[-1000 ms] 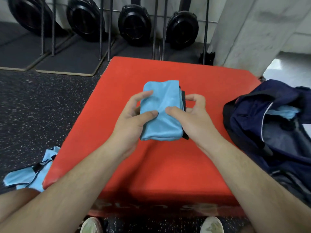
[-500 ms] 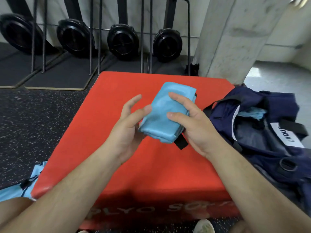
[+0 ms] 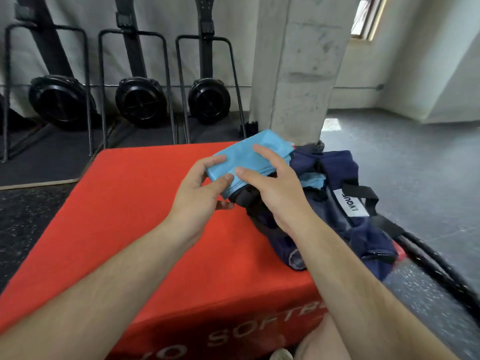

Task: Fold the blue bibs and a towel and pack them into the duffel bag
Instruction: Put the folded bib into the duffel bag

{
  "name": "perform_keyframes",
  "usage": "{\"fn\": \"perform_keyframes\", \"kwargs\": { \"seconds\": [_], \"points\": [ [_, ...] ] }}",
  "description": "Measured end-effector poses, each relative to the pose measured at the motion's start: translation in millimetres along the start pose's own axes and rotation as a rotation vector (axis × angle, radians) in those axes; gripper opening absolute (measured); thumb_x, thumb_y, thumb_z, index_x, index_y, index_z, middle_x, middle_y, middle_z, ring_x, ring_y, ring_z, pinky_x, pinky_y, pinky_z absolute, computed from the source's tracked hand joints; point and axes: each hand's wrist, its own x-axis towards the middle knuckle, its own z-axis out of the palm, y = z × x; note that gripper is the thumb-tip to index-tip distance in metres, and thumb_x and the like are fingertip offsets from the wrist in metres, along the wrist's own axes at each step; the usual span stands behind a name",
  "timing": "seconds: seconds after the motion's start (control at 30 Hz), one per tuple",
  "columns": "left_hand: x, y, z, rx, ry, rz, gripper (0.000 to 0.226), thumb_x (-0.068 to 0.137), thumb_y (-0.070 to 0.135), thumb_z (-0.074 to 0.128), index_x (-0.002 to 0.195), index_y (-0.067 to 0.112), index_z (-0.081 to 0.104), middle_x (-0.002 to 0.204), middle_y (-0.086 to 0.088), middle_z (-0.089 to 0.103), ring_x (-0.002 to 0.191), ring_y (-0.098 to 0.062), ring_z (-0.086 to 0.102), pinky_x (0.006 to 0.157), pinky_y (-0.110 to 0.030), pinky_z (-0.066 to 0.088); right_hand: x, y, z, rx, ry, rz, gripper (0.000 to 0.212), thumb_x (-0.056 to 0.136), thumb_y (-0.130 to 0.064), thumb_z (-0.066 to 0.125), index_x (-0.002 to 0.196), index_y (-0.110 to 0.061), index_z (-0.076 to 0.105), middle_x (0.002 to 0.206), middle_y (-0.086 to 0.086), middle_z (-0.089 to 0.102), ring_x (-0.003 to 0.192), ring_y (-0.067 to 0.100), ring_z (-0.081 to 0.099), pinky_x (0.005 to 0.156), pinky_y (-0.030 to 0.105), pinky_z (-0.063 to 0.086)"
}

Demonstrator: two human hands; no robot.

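Folded blue bib [image 3: 244,159] is held above the red counter [image 3: 145,203], left of the duffel bag [image 3: 345,203]. Left hand [image 3: 197,196] fingers pinch its near edge; right hand [image 3: 272,185] fingers clamped over it. Risk: fold may be lost w/ a loose grip during transfer.

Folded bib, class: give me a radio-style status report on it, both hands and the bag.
Left hand and right hand both grip folded blue bib. Bib held above red box, beside duffel bag. Bag mouth open, nothing blocking.

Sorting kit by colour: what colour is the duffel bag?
Navy blue, with black straps and a white label; the duffel bag shows in the head view.
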Motion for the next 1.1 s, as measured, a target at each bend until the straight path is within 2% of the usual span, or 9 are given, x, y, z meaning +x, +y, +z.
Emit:
{"fn": "perform_keyframes", "kwargs": {
  "seconds": [0.13, 0.33, 0.47, 0.6, 0.73, 0.83, 0.93, 1.03, 1.1],
  "points": [
    [25.2, -9.9, 53.2, 0.089, -0.091, 0.021, 0.031, 0.093, 0.011, 0.066, 0.121, 0.025, 0.061, 0.116, -0.003, 0.065, 0.07, -0.009, 0.063, 0.057, -0.03, 0.054, 15.4, 20.1, -45.6, 0.273, 0.14, 0.08, 0.057, 0.069, -0.026, 0.085, 0.122, -0.036, 0.067, 0.123, 0.003, 0.07, 0.11, 0.022, 0.069, 0.101, 0.047, 0.052],
    [58.6, -61.9, 104.7, 0.4, -0.101, -0.025, 0.031, 0.096, 0.051, 0.055, 0.124, 0.037, 0.05, 0.092, 0.002, 0.062, 0.083, -0.017, 0.063, 0.083, -0.033, 0.05, 34.6, 54.6, -115.4, 0.246, 0.4, 0.089, 0.047, 0.073, -0.025, 0.081, 0.113, -0.045, 0.068, 0.135, -0.003, 0.059, 0.119, 0.015, 0.062, 0.104, 0.04, 0.051],
    [79.1, -102.8, 115.0, 0.832, -0.213, 0.062, 0.024, 0.088, 0.041, 0.067, 0.103, 0.034, 0.049, 0.104, -0.004, 0.052, 0.094, -0.024, 0.055, 0.085, -0.033, 0.045, 45.7, 90.4, -137.7, 0.188, 0.495, 0.171, 0.055, 0.088, -0.01, 0.071, 0.136, -0.033, 0.057, 0.135, -0.003, 0.054, 0.109, 0.006, 0.06, 0.1, 0.027, 0.049],
    [94.3, -115.5, 123.2, 1.123, -0.354, 0.007, 0.027, 0.086, 0.026, 0.067, 0.112, 0.025, 0.059, 0.114, -0.007, 0.044, 0.097, -0.029, 0.057, 0.089, -0.033, 0.047, 56.1, 113.8, -136.9, 0.17, 0.488, 0.292, 0.057, 0.093, -0.006, 0.065, 0.143, -0.027, 0.051, 0.134, -0.006, 0.052, 0.109, 0.01, 0.057, 0.095, 0.021, 0.047],
    [103.0, -114.8, 125.2, 1.135, -0.341, 0.045, 0.049, 0.086, 0.003, 0.057, 0.135, 0.013, 0.055, 0.136, -0.005, 0.044, 0.12, -0.024, 0.053, 0.1, -0.027, 0.039, 69.0, 124.2, -128.2, 0.194, 0.48, 0.383, 0.056, 0.094, -0.003, 0.06, 0.139, -0.035, 0.05, 0.103, -0.017, 0.051, 0.076, 0.0, 0.053, 0.056, 0.007, 0.043],
    [104.2, -107.0, 123.0, 1.101, -0.306, 0.108, 0.054, 0.085, -0.001, 0.056, 0.139, 0.01, 0.052, 0.139, -0.001, 0.043, 0.122, -0.02, 0.052, 0.099, -0.019, 0.034, 80.5, 132.7, -122.2, 0.182, 0.487, 0.352, 0.059, 0.093, -0.007, 0.061, 0.14, -0.039, 0.049, 0.113, -0.01, 0.056, 0.079, 0.004, 0.056, 0.063, 0.014, 0.045],
    [103.4, -105.2, 117.2, 1.084, -0.311, 0.134, 0.052, 0.088, 0.002, 0.057, 0.139, 0.01, 0.052, 0.138, 0.0, 0.044, 0.12, -0.018, 0.052, 0.092, -0.014, 0.031, 82.9, 140.5, -118.6, 0.02, 0.467, 0.472, 0.064, 0.094, -0.017, 0.062, 0.15, -0.038, 0.036, 0.118, 0.003, 0.057, 0.089, 0.016, 0.058, 0.08, 0.028, 0.05],
    [102.5, -106.0, 113.2, 1.075, -0.325, 0.143, 0.052, 0.089, 0.002, 0.057, 0.14, 0.01, 0.052, 0.138, -0.001, 0.044, 0.12, -0.017, 0.052, 0.091, -0.012, 0.03, 86.1, 134.3, -123.7, -0.467, 0.321, 0.573, 0.075, 0.098, -0.037, 0.056, 0.159, -0.022, 0.014, 0.137, 0.015, 0.053, 0.119, 0.033, 0.055, 0.1, 0.038, 0.046],
    [103.7, -105.9, 112.3, 1.07, -0.327, 0.155, 0.052, 0.089, 0.002, 0.058, 0.14, 0.009, 0.052, 0.138, -0.001, 0.044, 0.121, -0.017, 0.051, 0.092, -0.011, 0.029, 88.0, 119.2, -127.1, -0.837, 0.204, 0.595, 0.074, 0.097, -0.05, 0.049, 0.157, -0.018, 0.021, 0.144, 0.014, 0.05, 0.127, 0.035, 0.052, 0.099, 0.04, 0.045]
  ]
}}
